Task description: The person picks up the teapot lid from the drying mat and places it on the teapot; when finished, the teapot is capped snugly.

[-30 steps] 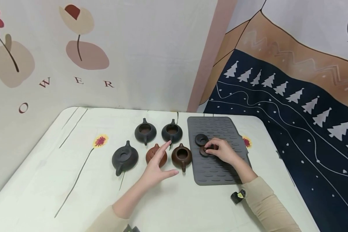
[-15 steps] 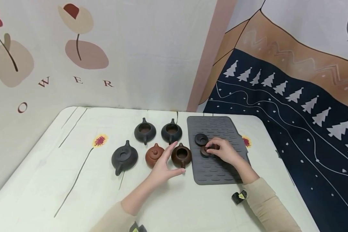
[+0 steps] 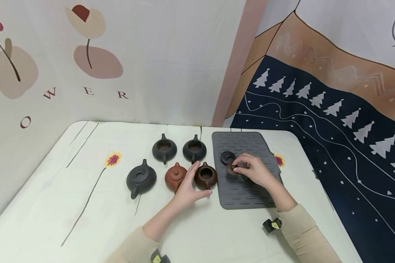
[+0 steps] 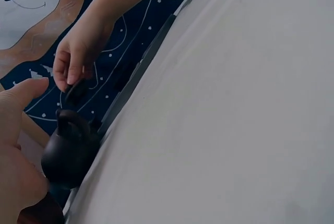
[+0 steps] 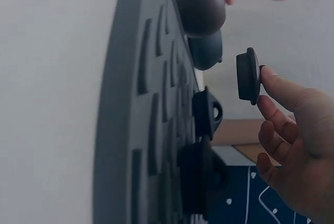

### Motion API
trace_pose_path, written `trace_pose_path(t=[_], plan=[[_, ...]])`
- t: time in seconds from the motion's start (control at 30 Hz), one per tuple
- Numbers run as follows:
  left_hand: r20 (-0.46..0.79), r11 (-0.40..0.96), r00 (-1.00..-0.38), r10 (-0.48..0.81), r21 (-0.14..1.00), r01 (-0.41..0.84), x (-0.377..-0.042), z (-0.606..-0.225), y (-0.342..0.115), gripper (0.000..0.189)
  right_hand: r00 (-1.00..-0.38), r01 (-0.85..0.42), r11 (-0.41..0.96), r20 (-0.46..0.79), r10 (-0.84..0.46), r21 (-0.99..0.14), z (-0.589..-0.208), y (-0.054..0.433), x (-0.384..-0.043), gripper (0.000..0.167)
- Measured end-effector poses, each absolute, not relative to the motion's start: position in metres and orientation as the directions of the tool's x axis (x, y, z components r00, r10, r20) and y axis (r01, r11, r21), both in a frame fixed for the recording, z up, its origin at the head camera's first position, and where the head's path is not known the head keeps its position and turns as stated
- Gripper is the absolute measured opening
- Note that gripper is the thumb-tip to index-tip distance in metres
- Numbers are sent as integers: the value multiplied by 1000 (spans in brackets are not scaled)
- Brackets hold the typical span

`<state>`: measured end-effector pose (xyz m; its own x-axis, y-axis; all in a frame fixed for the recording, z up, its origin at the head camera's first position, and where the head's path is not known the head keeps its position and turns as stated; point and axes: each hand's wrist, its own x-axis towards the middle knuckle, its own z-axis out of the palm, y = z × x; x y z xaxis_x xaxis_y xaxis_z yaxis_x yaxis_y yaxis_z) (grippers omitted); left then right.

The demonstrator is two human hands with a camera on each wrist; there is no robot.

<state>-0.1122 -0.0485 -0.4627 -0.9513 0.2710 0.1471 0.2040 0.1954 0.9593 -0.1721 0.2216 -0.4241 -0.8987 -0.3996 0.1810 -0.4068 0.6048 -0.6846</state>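
My right hand [image 3: 256,171] pinches the knob of a dark brown teapot lid [image 3: 231,169] above the grey mat. In the right wrist view that lid [image 5: 248,76] hangs apart from the mat, tilted on edge. My left hand [image 3: 186,190] is spread, its thumb and fingers apart, beside the lidless dark brown teapot [image 3: 206,175]; whether it touches the pot I cannot tell. A reddish teapot [image 3: 175,175] with its lid on stands just left of that hand. On the mat lies a black lid [image 3: 228,157], and the right wrist view shows another dark lid [image 5: 201,179] there.
Two black lidless teapots, the left one [image 3: 164,149] and the right one [image 3: 194,149], stand in the back row. A black lidded teapot [image 3: 141,179] is at the left. The grey ridged mat [image 3: 240,195] lies right of the pots on a white-covered table [image 3: 95,204].
My left hand has moved right, from over the reddish teapot to beside the dark brown one. My right hand keeps its pinch on the lid, shifting only slightly.
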Motion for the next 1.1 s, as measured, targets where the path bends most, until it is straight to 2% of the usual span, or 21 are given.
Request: trace_pose_path(t=[0.47,0.77,1.1], plan=[[84,249,-953,292,955,161,-115,-476,-43,102,-867,-471,548,247,-433,-692,-411,206,-165,12],[7,337,-961,275,936,103,-112,-476,-41,101,-839,-513,499,284,-465,-699,-411,193,-166,13],[-7,342,-962,272,935,90,-113,-478,-41,102,-809,-548,467,298,-507,-694,-410,175,-166,14]])
